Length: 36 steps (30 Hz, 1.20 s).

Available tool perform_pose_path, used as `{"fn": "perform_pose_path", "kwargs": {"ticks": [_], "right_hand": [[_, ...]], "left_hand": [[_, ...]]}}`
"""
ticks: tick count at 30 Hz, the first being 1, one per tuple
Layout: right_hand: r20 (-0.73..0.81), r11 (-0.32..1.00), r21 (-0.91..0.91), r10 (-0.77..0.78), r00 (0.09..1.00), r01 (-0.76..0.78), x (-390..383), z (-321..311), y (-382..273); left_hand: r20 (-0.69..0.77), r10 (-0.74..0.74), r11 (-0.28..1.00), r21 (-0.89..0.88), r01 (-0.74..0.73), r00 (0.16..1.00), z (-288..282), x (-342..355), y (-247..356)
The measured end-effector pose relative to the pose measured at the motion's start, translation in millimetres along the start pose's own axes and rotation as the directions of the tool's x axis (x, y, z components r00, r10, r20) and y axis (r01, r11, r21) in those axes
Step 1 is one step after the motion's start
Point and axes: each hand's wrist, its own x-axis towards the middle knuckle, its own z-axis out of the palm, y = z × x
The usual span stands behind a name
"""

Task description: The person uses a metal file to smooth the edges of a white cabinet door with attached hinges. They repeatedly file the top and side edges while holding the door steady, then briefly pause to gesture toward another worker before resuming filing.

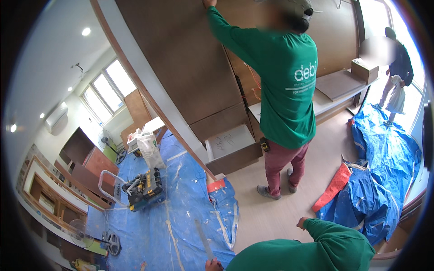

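My left hand (214, 264) is closed round a long, flat grey metal strip (203, 238) at the bottom centre, over blue sheeting. My right hand (303, 222), at the end of a green sleeve, is curled closed over the pale floor; what it holds, if anything, is hidden. In front of me a person in green (285, 95) faces brown cabinet panels (169, 58), one arm raised to an upper panel. A drawer-like box (228, 142) with a white inside sits low in the cabinet.
Blue sheeting (178, 203) covers the left floor, with a toolbox (144, 192), white sack (151, 149), fans (104, 137) and leaning boards. A crumpled blue tarp (379, 167) lies right. Another person (398, 61) stands by the bright opening near a long bench (337, 88).
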Motion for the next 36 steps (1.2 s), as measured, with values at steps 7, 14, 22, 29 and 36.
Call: {"fn": "perform_pose_path", "kwargs": {"ticks": [7, 14, 22, 29, 36], "right_hand": [[0.183, 0.871, -0.478, -0.025, 0.983, 0.111, 41.4, 15.4, 130.5], [-0.063, 0.993, -0.120, -0.019, 0.998, 0.011, 43.5, 5.0, 102.4], [-0.111, 0.974, -0.165, -0.174, 0.979, 0.154, -4.5, 12.3, 39.0], [-0.384, 0.995, 0.004, -0.090, 0.919, 0.099, -21.7, 10.0, 47.3], [-0.363, 0.991, 0.120, -0.007, 0.932, 0.055, -73.6, 8.7, 64.2]], "left_hand": [[-0.171, 0.502, 0.822, 0.400, -0.406, 0.848, 12.8, -1.8, 37.0], [0.402, -0.563, 0.109, -0.830, 0.547, 0.722, -39.7, 9.1, 145.4], [0.466, -0.464, 0.005, -0.849, 0.528, 0.754, -49.2, 8.9, 140.6], [0.440, -0.365, 0.262, -0.797, 0.544, 0.821, 1.7, 29.3, 46.2], [0.445, -0.357, 0.291, -0.783, 0.550, 0.821, -4.9, 39.4, 52.8]]}}
